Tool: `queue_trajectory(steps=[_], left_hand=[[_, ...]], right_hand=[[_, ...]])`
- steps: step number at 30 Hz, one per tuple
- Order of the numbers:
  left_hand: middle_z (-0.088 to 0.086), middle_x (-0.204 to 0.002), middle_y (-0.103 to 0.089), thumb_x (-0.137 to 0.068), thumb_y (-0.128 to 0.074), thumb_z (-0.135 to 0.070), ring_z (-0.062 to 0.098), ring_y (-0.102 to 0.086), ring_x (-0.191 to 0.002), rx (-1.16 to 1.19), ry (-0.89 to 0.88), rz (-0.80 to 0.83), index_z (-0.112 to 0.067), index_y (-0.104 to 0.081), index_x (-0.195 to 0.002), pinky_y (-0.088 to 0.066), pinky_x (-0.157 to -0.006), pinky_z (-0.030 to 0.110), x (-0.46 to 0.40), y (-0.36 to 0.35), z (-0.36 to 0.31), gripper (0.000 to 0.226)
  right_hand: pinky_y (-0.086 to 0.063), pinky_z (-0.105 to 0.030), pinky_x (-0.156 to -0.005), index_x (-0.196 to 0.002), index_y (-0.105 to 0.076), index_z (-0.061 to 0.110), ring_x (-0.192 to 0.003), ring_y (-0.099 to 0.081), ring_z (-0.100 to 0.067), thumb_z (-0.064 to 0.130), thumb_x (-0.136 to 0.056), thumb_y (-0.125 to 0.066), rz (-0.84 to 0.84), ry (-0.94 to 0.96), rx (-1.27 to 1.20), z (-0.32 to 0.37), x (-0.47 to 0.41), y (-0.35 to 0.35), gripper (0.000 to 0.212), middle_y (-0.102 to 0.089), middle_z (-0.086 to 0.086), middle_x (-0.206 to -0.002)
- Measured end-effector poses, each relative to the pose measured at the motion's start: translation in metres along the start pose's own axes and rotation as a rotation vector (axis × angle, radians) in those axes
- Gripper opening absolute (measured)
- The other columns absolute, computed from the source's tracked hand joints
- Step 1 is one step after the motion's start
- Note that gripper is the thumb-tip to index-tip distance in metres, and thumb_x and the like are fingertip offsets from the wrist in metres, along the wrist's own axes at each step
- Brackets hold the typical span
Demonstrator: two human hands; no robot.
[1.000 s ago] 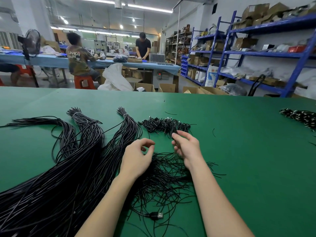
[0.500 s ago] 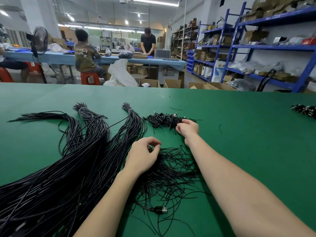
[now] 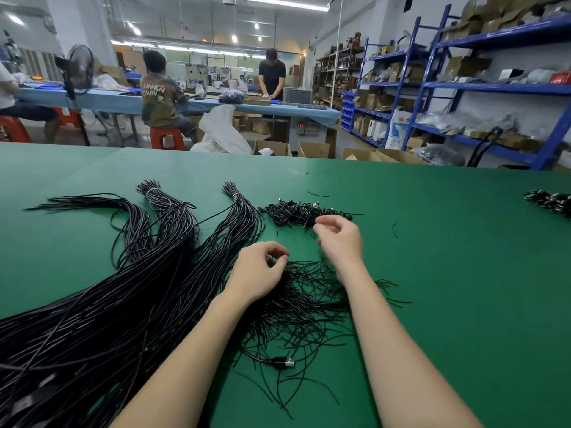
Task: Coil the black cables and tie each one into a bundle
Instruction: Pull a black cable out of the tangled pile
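Note:
Long black cables point(image 3: 129, 304) fan out across the left of the green table point(image 3: 463, 273), some tied at their far ends with white bands. A tangle of thin black wires point(image 3: 309, 304) lies under my hands, with a USB plug point(image 3: 284, 362) at its near side. My left hand point(image 3: 256, 273) hovers over the tangle, fingers curled, pinching a thin black wire. My right hand point(image 3: 340, 236) is raised just in front of a small black pile with metal ends point(image 3: 296, 211). Its fingers are curled and pinch what looks like a thin black wire, blurred.
Another small dark pile point(image 3: 550, 200) lies at the table's far right edge. Beyond the table are cardboard boxes point(image 3: 312, 149), blue shelving point(image 3: 463, 88), and people working at a blue bench point(image 3: 108, 100).
My right hand reached forward into the small black pile, then pulled back and lifted with its fingers curled. My left hand stayed over the tangle.

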State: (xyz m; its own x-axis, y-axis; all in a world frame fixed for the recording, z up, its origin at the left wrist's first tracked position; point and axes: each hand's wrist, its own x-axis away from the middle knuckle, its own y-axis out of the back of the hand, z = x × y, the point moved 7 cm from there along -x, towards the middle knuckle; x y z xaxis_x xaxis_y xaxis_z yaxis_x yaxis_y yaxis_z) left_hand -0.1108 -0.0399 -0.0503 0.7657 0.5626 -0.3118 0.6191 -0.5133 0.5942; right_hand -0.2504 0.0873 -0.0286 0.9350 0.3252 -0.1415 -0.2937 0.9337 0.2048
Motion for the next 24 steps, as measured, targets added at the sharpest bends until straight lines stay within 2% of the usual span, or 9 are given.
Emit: queue_trajectory(steps=[3, 6, 9, 11, 13, 16, 21, 24], left_hand=[[-0.015, -0.09, -0.072, -0.091, -0.064, -0.026, 0.006, -0.064, -0.081, -0.082, 0.018, -0.075, -0.029, -0.074, -0.092, -0.053, -0.084, 0.03, -0.003, 0.009, -0.004, 0.01], [-0.009, -0.102, -0.072, -0.091, -0.058, -0.031, 0.019, -0.062, -0.102, -0.458, 0.066, -0.247, -0.029, -0.072, -0.1, -0.043, -0.093, 0.039, -0.005, 0.035, -0.002, 0.016], [-0.003, -0.119, -0.066, -0.094, -0.053, -0.035, 0.024, -0.051, -0.118, -0.737, 0.204, -0.225, -0.028, -0.067, -0.112, -0.032, -0.098, 0.045, -0.005, 0.049, 0.015, 0.023], [0.002, -0.124, -0.063, -0.095, -0.052, -0.033, 0.026, -0.049, -0.123, -0.765, 0.283, -0.171, -0.024, -0.063, -0.118, -0.031, -0.101, 0.046, -0.003, 0.05, 0.027, 0.027], [0.004, -0.123, -0.063, -0.093, -0.055, -0.031, 0.028, -0.05, -0.122, -0.765, 0.309, -0.151, -0.023, -0.062, -0.118, -0.032, -0.101, 0.046, -0.001, 0.051, 0.032, 0.027], [0.006, -0.121, -0.062, -0.091, -0.057, -0.03, 0.029, -0.05, -0.121, -0.781, 0.32, -0.132, -0.024, -0.063, -0.115, -0.033, -0.1, 0.046, -0.001, 0.051, 0.033, 0.026], [0.005, -0.129, -0.058, -0.092, -0.058, -0.051, 0.026, -0.047, -0.127, -0.842, 0.327, -0.081, -0.026, -0.07, -0.116, -0.033, -0.104, 0.046, -0.004, 0.052, 0.039, 0.037], [0.007, -0.133, -0.055, -0.093, -0.058, -0.048, 0.028, -0.043, -0.13, -0.759, 0.348, -0.045, -0.022, -0.071, -0.117, -0.033, -0.106, 0.046, -0.005, 0.05, 0.042, 0.038]], right_hand=[[-0.053, -0.03, -0.083, -0.089, -0.072, 0.032, -0.091, -0.067, -0.008, 0.019, -0.091, -0.068, 0.029, 0.046, 0.051, -0.015, 0.031, -0.007, 0.014, -0.071, 0.015, -0.088], [-0.051, -0.027, -0.077, -0.087, -0.07, 0.034, -0.084, -0.066, -0.002, 0.022, -0.092, -0.067, 0.051, 0.088, 0.091, -0.024, 0.047, -0.013, 0.013, -0.071, 0.015, -0.084], [-0.045, -0.019, -0.06, -0.086, -0.07, 0.035, -0.061, -0.059, 0.006, 0.028, -0.093, -0.065, 0.07, 0.182, 0.171, -0.01, 0.051, -0.017, 0.011, -0.069, 0.018, -0.081], [-0.05, -0.023, -0.058, -0.086, -0.071, 0.034, -0.054, -0.056, 0.002, 0.029, -0.093, -0.065, 0.112, 0.207, 0.218, -0.005, 0.054, -0.025, 0.01, -0.069, 0.017, -0.079], [-0.052, -0.025, -0.061, -0.085, -0.071, 0.032, -0.056, -0.056, -0.001, 0.03, -0.092, -0.065, 0.163, 0.211, 0.268, -0.005, 0.06, -0.035, 0.009, -0.069, 0.016, -0.076], [-0.045, -0.022, -0.06, -0.086, -0.071, 0.033, -0.06, -0.056, 0.001, 0.035, -0.091, -0.065, 0.217, 0.243, 0.337, 0.001, 0.07, -0.048, 0.008, -0.067, 0.021, -0.071], [-0.043, -0.022, -0.062, -0.091, -0.069, 0.037, -0.06, -0.053, 0.003, 0.04, -0.093, -0.062, 0.297, 0.284, 0.429, 0.01, 0.081, -0.063, 0.008, -0.07, 0.021, -0.083], [-0.043, -0.022, -0.063, -0.092, -0.069, 0.038, -0.062, -0.054, 0.002, 0.04, -0.093, -0.062, 0.305, 0.287, 0.45, 0.013, 0.083, -0.067, 0.008, -0.07, 0.021, -0.085]])
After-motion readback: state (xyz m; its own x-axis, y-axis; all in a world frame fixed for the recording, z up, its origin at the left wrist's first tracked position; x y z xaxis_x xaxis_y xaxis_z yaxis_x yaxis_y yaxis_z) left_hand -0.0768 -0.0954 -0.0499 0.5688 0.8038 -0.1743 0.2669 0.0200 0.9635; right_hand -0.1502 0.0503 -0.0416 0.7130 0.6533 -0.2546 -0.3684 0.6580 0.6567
